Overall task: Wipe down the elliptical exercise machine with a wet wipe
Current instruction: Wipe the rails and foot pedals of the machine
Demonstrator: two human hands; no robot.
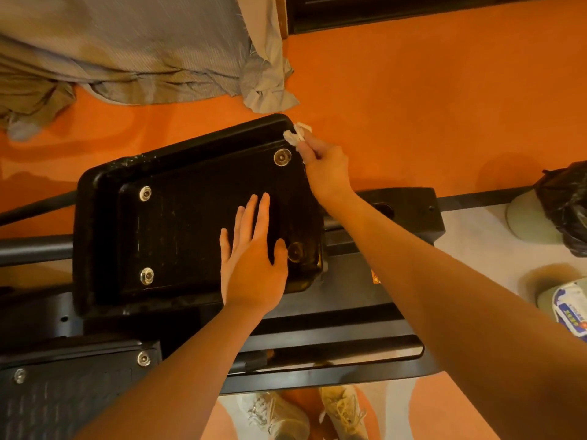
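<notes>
Right-hand fingers (306,147) curled tight, pinching crumpled white wet wipe (297,133) against far right corner rim of black foot pedal (178,217). Wipe bunched small, likely to concentrate pressure on narrow raised edge. Right hand (327,171) knuckles-up, wrist bent down over pedal's right side, forearm stretched out from near right.

Left-hand fingers (254,214) straight, close together, flat on ribbed pedal surface; nothing held. Left hand (252,249) palm-down near right portion of pedal, thumb splayed toward near right bolt (296,250). Probable purpose: bracing pedal so no swing on its arm under wiping pressure. Forearm extended from near centre.

Pedal tilted, riding on dark elliptical frame (333,315); second pedal (63,389) near left. Orange floor (413,106) beneath. Grey cloth (127,52) far left. Black-bagged bin (562,208) right, wipes packet (571,309) near right. Shoes (305,414) at near edge.

Judged progress: rim in hand; rest of machine undetermined.
</notes>
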